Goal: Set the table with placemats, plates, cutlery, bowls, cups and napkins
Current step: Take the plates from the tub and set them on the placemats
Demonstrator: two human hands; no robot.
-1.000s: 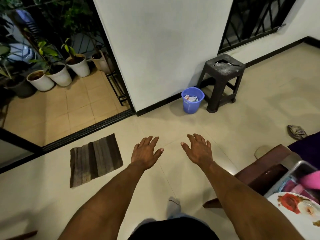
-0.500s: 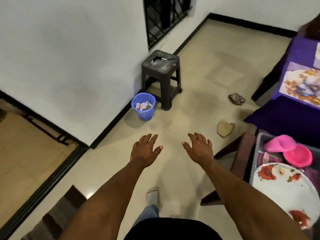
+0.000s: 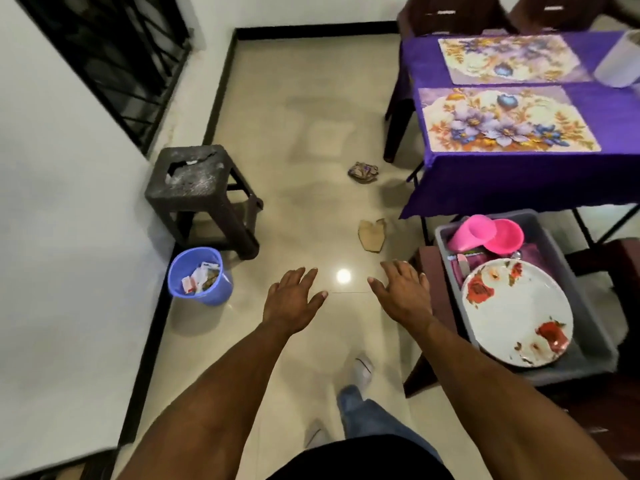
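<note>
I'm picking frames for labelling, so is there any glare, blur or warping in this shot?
Head view: a bright glare spot on the floor tiles between the hands; the window grille is motion-smeared; wide-angle warping bows the wall's black skirting.

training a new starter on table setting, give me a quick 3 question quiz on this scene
1. True or false: the floral plate already lies on a placemat.
2. How many floral placemats lie on the purple tablecloth? A) one B) two C) four
3. Fill in: the two pink cups lie in the grey ____.

Key
1. False. The plate sits in the grey tub, and both placemats, near and far, are bare.
2. B.
3. Tub. The cups lie at its far end. Left hand and right hand are both open and hold nothing.
</note>
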